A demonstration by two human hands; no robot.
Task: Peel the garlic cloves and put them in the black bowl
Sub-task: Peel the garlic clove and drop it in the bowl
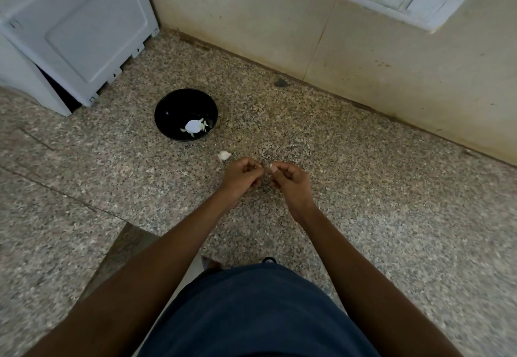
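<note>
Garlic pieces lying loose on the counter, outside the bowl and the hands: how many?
1: a white garlic piece lies on the speckled counter, between the black bowl and the hands. Others may be hidden under them.

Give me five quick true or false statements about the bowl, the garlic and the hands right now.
1. The black bowl is empty. False: pale garlic pieces lie in it.
2. A white piece lies on the counter between bowl and hands. True.
3. The right hand pinches a clove. True.
4. The left hand rests flat on the counter. False: its fingers are curled, near the right hand.
5. The bowl stands right of the hands. False: it is left, farther away.
</note>
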